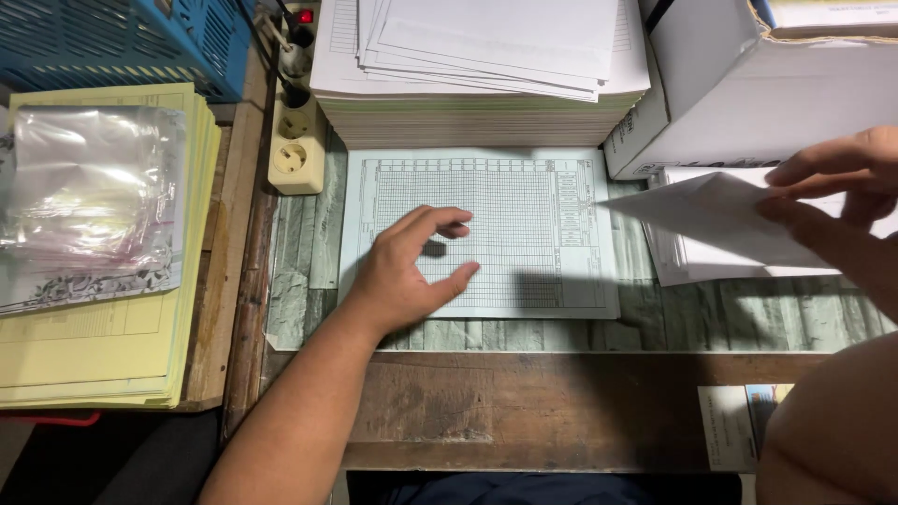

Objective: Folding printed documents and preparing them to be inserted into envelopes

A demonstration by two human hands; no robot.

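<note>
A pale green printed form sheet (524, 215) with a fine grid lies flat on the table in front of me. My left hand (407, 271) hovers over its left half, fingers spread and curled, holding nothing. My right hand (828, 187) at the right edge pinches a white sheet of paper (711, 220), lifted above a low pile of white sheets (697, 271). The lifted sheet's corner points toward the green form.
A tall stack of paper (477, 84) stands behind the form. A white cardboard box (739, 84) sits at the back right. Left are a power strip (295, 140), yellow sheets (103, 346) with clear plastic bags (89, 196) on top, and a blue crate (122, 42).
</note>
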